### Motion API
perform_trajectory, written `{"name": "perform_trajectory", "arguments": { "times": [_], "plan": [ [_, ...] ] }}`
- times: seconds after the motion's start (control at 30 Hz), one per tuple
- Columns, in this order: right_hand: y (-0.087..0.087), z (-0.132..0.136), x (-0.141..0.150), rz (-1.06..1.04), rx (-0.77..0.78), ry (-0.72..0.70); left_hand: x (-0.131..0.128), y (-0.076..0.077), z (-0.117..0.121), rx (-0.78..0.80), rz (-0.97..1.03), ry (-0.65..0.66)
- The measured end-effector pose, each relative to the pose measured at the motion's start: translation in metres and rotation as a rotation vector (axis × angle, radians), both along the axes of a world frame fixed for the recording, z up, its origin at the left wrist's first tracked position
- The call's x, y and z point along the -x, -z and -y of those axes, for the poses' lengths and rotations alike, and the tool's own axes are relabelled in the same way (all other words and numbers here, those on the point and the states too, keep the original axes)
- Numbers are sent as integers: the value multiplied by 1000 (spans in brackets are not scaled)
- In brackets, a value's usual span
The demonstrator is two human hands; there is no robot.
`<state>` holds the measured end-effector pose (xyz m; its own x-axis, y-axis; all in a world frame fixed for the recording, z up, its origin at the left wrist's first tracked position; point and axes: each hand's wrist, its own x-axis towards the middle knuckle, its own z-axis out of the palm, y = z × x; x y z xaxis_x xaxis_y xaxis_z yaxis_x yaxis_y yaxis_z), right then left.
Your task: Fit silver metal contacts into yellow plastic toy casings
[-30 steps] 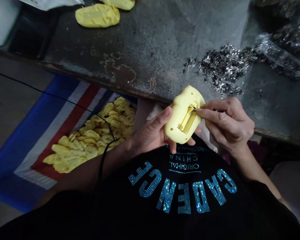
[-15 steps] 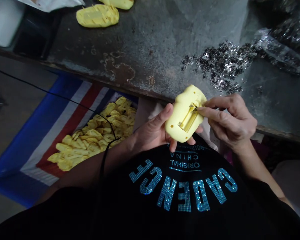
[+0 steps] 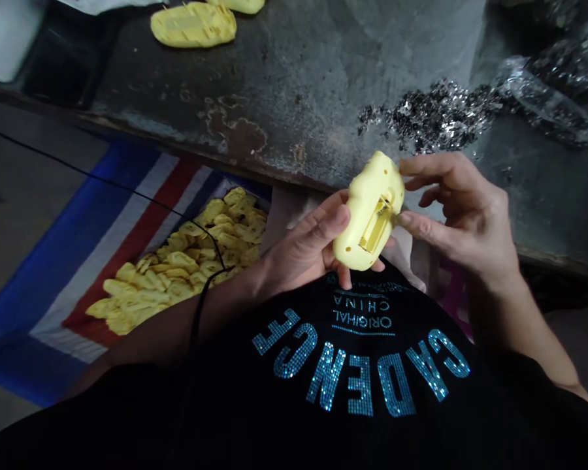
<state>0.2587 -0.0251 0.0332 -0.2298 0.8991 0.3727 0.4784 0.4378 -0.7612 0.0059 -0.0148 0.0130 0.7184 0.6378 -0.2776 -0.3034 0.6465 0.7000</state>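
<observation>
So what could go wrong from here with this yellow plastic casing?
The yellow plastic casing, held in the left hand off the edge of the workbench, might drop if that grip slips. The metal contacts in its open battery compartment might bend if the right hand nudges them. The pile of small metal pieces could scatter if knocked.

Worn grey bench (image 3: 313,72) with yellow shells (image 3: 193,25), shiny metallic bits (image 3: 441,114), clear plastic bag (image 3: 549,104).

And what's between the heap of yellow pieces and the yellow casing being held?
In the head view, the left hand holding the yellow casing, plus some pale material beside the heap of yellow pieces.
</observation>
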Motion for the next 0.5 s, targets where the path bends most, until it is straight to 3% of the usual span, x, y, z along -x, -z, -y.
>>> {"name": "perform_trajectory", "arguments": {
  "times": [0.17, 0.3, 0.4, 0.5],
  "plan": [
    [-4, -16, 1, 28, 113, -73, -2, -10, 2, -116, -110, -49],
    [-4, -20, 7, 114, -37, -97, 0, -11, 5, -182, -146, -68],
    [13, -14, 11, 95, -175, -43, 1, -13, 8, -279, -187, -71],
    [43, -6, 13, -12, -385, 125, 1, -16, 9, -508, -295, -84]
  ]
}}
